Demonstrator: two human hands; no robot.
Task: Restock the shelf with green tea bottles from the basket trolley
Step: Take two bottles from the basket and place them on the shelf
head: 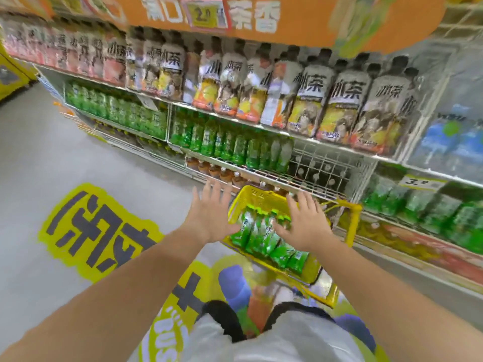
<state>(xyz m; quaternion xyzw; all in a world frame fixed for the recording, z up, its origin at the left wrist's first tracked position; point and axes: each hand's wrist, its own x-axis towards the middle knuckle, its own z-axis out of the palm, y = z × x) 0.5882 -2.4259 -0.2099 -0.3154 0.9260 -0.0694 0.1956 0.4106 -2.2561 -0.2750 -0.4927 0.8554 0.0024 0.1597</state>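
Observation:
A yellow basket trolley (257, 195) stands in front of the shelf and holds several green tea bottles (264, 237) lying side by side. My left hand (213, 214) hovers over the basket's left rim with fingers spread and holds nothing. Spread flat over the right side of the basket, my right hand (304, 222) sits just above the bottles. The middle wire shelf (317, 162) carries a row of green tea bottles (230, 145) on its left, and a bare gap shows in its right part.
The top shelf holds iced tea bottles (308, 100) under an orange banner (235, 19). Brown tea bottles (217, 171) fill the lowest shelf behind the basket. More green bottles (423, 207) stand to the right. Grey floor with a yellow sticker (86, 226) lies to the left.

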